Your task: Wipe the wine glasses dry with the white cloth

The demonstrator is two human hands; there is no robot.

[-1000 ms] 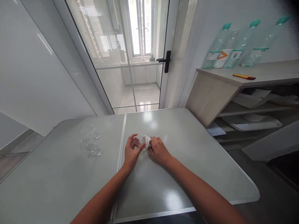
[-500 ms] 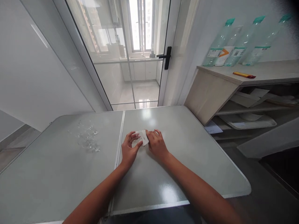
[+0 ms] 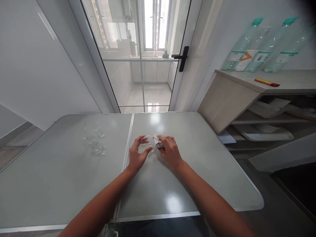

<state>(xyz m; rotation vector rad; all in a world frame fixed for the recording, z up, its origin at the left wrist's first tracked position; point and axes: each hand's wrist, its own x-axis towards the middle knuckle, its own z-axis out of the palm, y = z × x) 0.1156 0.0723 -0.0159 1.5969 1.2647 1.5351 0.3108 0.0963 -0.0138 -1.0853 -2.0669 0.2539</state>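
Observation:
Over the middle of the table (image 3: 197, 184), my left hand (image 3: 138, 153) curls around a clear, see-through vessel with a round rim, which looks like a small glass (image 3: 145, 141). Its thumb and fingers press on the sides of the glass, the rim facing left. My right hand (image 3: 171, 149) is closed at the other end on a crumpled white tissue or cloth (image 3: 156, 141), which lies against the glass. A greyish part shows between the white piece and the right fingers; what it is I cannot make out.
A loose heap of clear, glittering pieces (image 3: 95, 141) lies on the table's left half. A metal strip (image 3: 129, 131) divides the tabletop. At the right stands a wooden shelf (image 3: 229, 95) with several clear bottles (image 3: 254, 49) and a yellow-red packet (image 3: 267, 82). A glass door (image 3: 158, 85) stands behind.
My right fingers have shifted on the white tissue or cloth, which is now more folded and shows a greyish part. My left hand keeps its hold. The view has turned slightly left.

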